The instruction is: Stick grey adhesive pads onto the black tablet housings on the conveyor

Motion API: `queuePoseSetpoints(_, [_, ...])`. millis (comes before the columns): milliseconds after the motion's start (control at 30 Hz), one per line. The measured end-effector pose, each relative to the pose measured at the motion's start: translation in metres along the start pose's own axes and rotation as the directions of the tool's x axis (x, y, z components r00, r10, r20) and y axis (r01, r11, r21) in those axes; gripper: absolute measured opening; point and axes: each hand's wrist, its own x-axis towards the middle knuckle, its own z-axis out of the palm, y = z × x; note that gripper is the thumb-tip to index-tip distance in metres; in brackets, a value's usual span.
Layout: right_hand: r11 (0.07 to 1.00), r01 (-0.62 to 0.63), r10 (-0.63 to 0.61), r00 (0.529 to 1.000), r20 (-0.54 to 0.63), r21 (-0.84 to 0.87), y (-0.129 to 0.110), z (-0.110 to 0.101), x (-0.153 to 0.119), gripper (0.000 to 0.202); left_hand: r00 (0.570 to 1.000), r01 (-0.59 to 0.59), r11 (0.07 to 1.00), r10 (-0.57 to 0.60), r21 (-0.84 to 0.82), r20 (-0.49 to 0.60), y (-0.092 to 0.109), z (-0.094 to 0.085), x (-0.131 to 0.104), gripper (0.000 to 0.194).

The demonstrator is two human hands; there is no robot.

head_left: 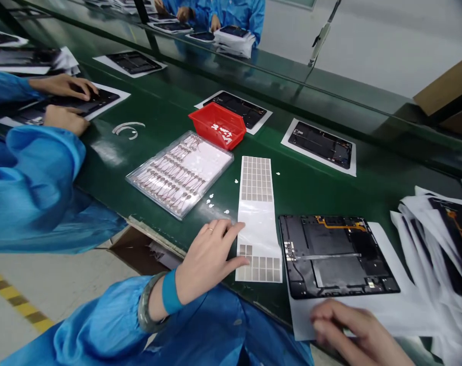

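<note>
My left hand [214, 250], with a teal wristband, rests at the left edge of a white sheet [257, 223] of small grey-beige squares; its thumb and index finger are spread apart, holding nothing. At the lower right, my right hand [349, 328] has curled fingers with thumb and index together over white paper, and anything between them is too small to make out. Just above it lies an open black tablet housing [338, 259] with an orange flex cable. A clear tray [181, 173] of small wired parts sits left of the sheet.
A red bin [218, 124] with white bits stands behind the tray. Small white pieces [211, 202] are scattered nearby. More housings lie at the back [320, 144]. Paper-wrapped housings [425, 244] are stacked at the right. A co-worker's hands [66, 101] touch a housing at the left.
</note>
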Motion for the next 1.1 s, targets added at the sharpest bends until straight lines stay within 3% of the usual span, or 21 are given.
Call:
queuePoseSetpoints(67, [0.972,0.109,-0.145,0.975,-0.167,-0.206,-0.013,0.003,0.027,0.028,1.0,0.021,1.0,-0.021,0.0,0.006,0.004,0.002,-0.002,0.066])
queuePoseSetpoints(133, [0.896,0.123,-0.262,0.922,-0.285,-0.426,-0.024,0.009,0.054,0.028,1.0,-0.001,0.997,0.001,-0.081,0.006,0.007,0.005,0.0,0.059])
queuePoseSetpoints(200, [0.802,0.099,-0.333,0.893,-0.303,-0.588,-0.032,0.014,0.076,0.029,1.0,-0.009,0.978,0.008,-0.211,-0.007,0.007,0.008,0.003,0.04])
queuePoseSetpoints(267, [0.735,0.101,-0.358,0.898,-0.257,-0.67,-0.036,0.015,0.09,0.024,1.0,0.005,0.948,-0.01,-0.319,-0.016,0.004,0.011,0.009,0.024])
queuePoseSetpoints(433, [0.71,0.108,-0.336,0.921,-0.2,-0.696,-0.038,0.007,0.094,0.018,0.993,-0.086,0.959,0.062,-0.27,-0.098,-0.003,0.011,0.022,0.015])
queuePoseSetpoints(600, [0.65,0.085,-0.366,0.906,-0.213,-0.755,-0.043,-0.003,0.091,0.022,0.978,-0.2,0.967,0.187,-0.156,-0.097,-0.004,0.005,0.032,0.024])
queuePoseSetpoints(700, [0.682,0.154,-0.434,0.872,-0.227,-0.715,-0.053,-0.006,0.096,0.02,0.968,-0.247,0.966,0.241,-0.081,-0.072,-0.005,0.003,0.036,0.026])
queuePoseSetpoints(800, [0.708,0.257,-0.454,0.879,-0.145,-0.658,-0.062,-0.006,0.104,0.019,0.962,-0.269,0.962,0.266,-0.045,-0.057,-0.005,0.004,0.037,0.028])
queuePoseSetpoints(933, [0.67,0.283,-0.444,0.894,-0.065,-0.686,-0.066,-0.001,0.111,0.023,0.973,-0.229,0.962,0.233,-0.148,0.008,-0.007,0.008,0.035,0.027])
queuePoseSetpoints(1100, [0.613,0.3,-0.508,0.858,-0.074,-0.73,-0.062,0.004,0.108,0.024,0.977,-0.176,0.941,0.204,-0.29,0.068,-0.009,0.007,0.034,0.025])
